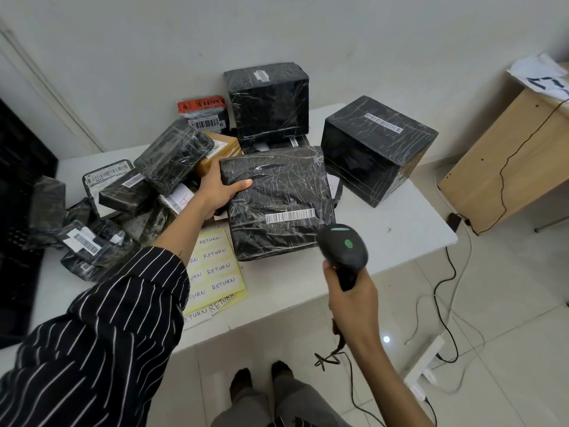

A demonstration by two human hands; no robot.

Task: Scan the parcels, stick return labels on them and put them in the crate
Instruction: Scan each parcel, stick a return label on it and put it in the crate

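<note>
Handwritten "RETURN" across the yellow label sheets (215,269).

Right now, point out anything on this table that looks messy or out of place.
The small parcels on the left lie in a jumbled heap, several tilted on one another. The return label sheets sit skewed, one overhanging the table edge. Nothing looks torn or spilled.

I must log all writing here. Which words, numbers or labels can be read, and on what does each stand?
"RETURN": handwritten many times on the yellow label sheets.
Barcode strip on the held parcel: digits too small to read.
Orange sticker: print blurred.
Paper on the wooden desk: marks unclear.
</note>
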